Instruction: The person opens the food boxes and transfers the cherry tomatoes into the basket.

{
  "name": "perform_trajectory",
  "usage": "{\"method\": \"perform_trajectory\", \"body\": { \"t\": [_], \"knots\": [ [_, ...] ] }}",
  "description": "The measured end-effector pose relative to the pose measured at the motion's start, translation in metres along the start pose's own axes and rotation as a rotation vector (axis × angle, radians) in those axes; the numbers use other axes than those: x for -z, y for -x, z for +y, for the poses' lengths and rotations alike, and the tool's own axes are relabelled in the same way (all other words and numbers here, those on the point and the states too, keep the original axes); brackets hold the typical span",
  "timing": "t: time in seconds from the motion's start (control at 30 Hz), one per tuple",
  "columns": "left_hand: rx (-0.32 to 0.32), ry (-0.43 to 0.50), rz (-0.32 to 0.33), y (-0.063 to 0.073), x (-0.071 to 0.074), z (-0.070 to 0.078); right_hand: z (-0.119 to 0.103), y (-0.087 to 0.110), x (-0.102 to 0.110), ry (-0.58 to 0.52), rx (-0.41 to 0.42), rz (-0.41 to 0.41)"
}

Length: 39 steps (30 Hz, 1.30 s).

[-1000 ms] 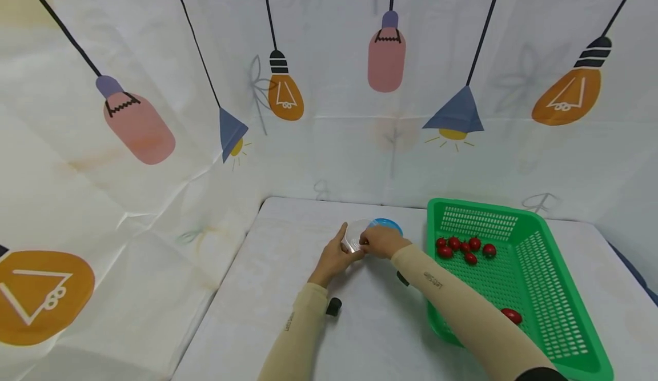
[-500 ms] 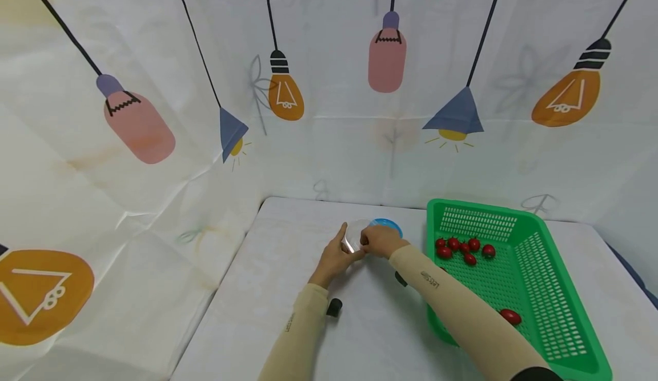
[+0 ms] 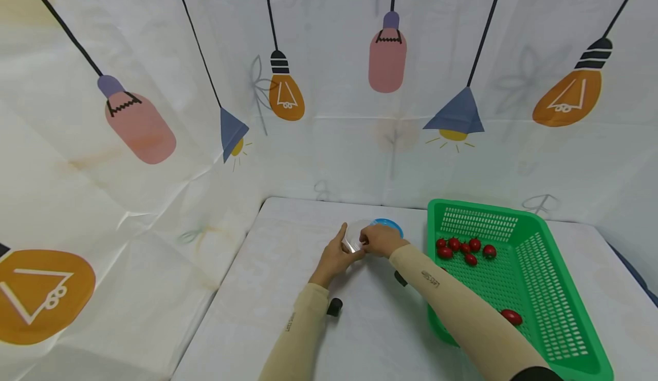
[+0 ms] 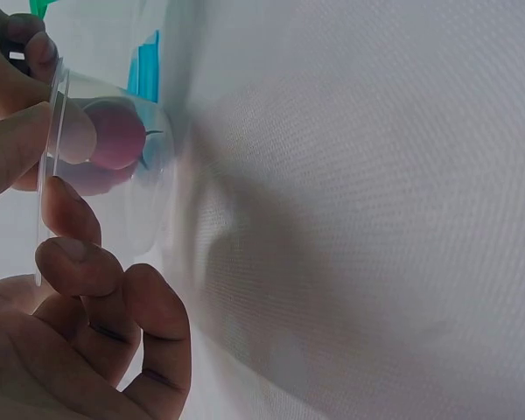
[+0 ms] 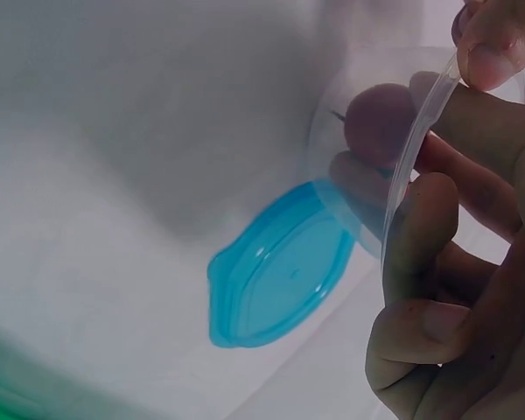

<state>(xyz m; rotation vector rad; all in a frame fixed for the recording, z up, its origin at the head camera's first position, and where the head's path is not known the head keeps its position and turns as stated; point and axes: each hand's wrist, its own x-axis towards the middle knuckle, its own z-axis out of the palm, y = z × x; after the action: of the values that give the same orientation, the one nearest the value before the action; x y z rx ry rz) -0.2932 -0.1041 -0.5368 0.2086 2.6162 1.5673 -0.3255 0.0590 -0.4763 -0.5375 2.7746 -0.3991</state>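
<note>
A clear round plastic container [image 3: 354,233] stands on the white table, its rim gripped by my left hand [image 3: 333,260]. My right hand [image 3: 381,240] reaches over its opening from the right. In the right wrist view, fingers extend inside and pinch a red cherry tomato [image 5: 378,122] with a dark stem. The left wrist view shows this tomato [image 4: 114,133] through the cloudy wall, with another reddish shape below it. The head view hides the contents behind my right hand. Beside the container lies a blue lid [image 5: 284,267], partly covered by my right hand in the head view.
A green mesh basket [image 3: 565,289] occupies the table's right side, under my right forearm. Several red tomatoes [image 3: 454,244] cluster at its far end, and a single oblong one [image 3: 511,317] lies nearer. A patterned cloth [image 3: 329,158] hangs behind and to the left of the table.
</note>
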Motion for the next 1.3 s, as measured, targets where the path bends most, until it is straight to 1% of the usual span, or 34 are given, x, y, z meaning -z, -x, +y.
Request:
{"method": "perform_trajectory", "body": {
  "t": [0.2,0.33,0.47,0.6,0.73,0.83,1.03,1.3],
  "knots": [
    [0.022,0.018,-0.008,0.001,0.0,0.002,0.004,0.001,-0.001,-0.018,0.036,0.015],
    [0.026,0.02,-0.003,0.001,0.0,0.002,0.006,0.002,-0.001,-0.031,0.042,0.042],
    [0.025,0.012,0.005,0.001,-0.001,0.002,0.008,0.005,0.001,-0.015,0.053,0.083],
    [0.03,0.013,0.002,0.001,-0.002,0.001,0.009,0.012,0.008,-0.018,0.058,0.117],
    [0.041,0.017,-0.002,0.001,-0.003,0.001,0.013,0.017,0.015,-0.082,0.053,0.131],
    [0.047,0.009,0.002,0.001,-0.003,0.001,0.017,0.02,0.018,-0.108,0.059,0.156],
    [0.072,-0.007,0.012,0.001,-0.002,0.002,0.023,0.029,0.027,-0.102,0.097,0.235],
    [0.099,-0.007,0.011,0.001,-0.002,0.005,0.026,0.05,0.04,-0.121,0.131,0.306]
  ]
}}
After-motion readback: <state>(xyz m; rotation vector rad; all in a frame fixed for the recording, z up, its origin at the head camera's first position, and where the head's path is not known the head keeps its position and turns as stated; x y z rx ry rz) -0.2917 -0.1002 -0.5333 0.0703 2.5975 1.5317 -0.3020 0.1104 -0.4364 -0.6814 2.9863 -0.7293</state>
